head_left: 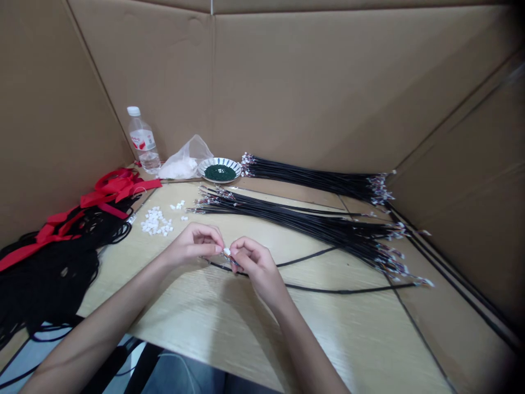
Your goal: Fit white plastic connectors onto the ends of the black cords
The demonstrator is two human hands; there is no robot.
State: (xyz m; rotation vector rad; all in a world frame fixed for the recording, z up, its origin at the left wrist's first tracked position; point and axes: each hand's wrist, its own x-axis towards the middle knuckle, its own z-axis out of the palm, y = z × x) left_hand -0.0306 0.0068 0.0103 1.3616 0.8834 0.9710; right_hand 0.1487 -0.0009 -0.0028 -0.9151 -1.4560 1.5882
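Over tabletop [328,334], left hand [200,241] is pinching white connector [227,251], likely light, stiff, best side-gripped; right hand [256,262], wires [232,260], likely delicate.

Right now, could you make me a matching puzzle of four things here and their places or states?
1. Small white plastic piece
2. Clear plastic bottle
3. Bright red strips
4. Round blue-striped plate

A. Lying over black cords
B. Holding dark green granules
C. Between left hand and right hand
D. Standing upright at back left

Pairs: 1-C, 2-D, 3-A, 4-B
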